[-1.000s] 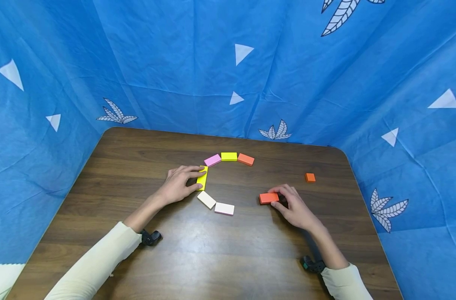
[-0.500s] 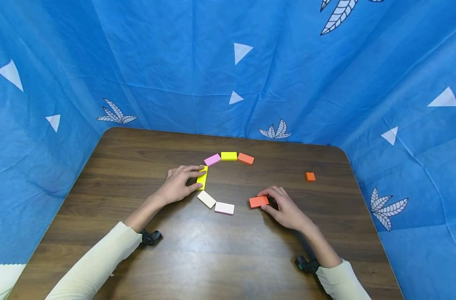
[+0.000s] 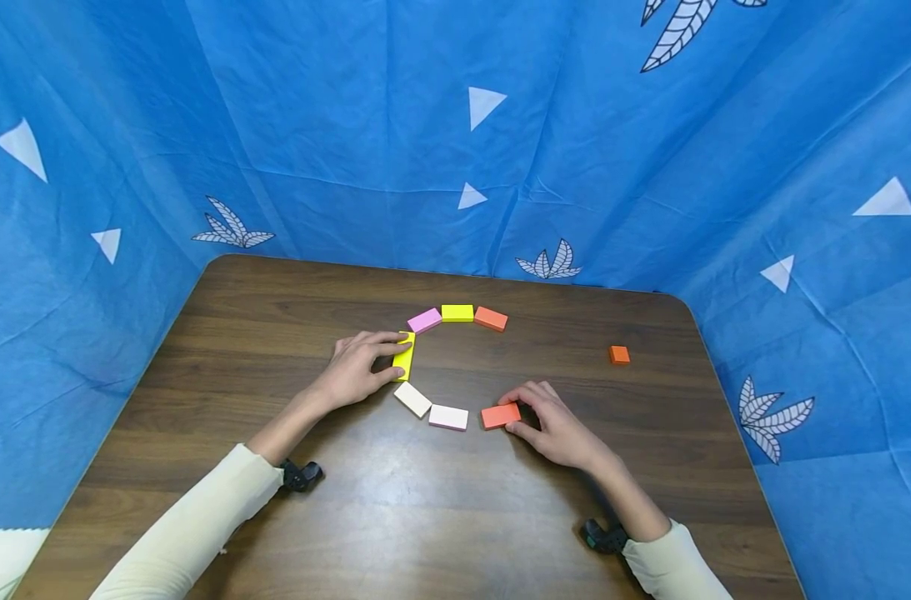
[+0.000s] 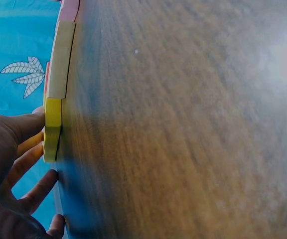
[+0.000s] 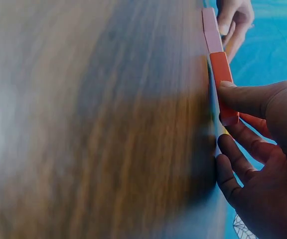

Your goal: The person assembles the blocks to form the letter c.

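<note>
In the head view my left hand (image 3: pixel 359 367) rests its thumb and fingertips on the top of a yellow block (image 3: pixel 405 360), fingers fairly straight. The left wrist view shows the same yellow block (image 4: pixel 53 130) at the fingertips. My right hand (image 3: pixel 556 427) pinches a red block (image 3: pixel 499 416) by its right end, thumb on the near side. In the right wrist view the red block (image 5: pixel 220 74) slants close over the table. Left of it, across a small gap, lies a pale pink-white block (image 3: pixel 448 417), with a cream block (image 3: pixel 412 399) touching its left end.
A pink block (image 3: pixel 424 320), a second yellow block (image 3: pixel 458 313) and an orange-red block (image 3: pixel 491 318) form an arc at the back. One small orange block (image 3: pixel 619 355) lies apart on the right. Blue patterned cloth (image 3: pixel 395 167) surrounds the wooden table (image 3: pixel 290 283).
My right hand has moved left and slightly nearer with the red block, bringing it close to the pale pink-white one. The left hand and the other blocks have stayed in place.
</note>
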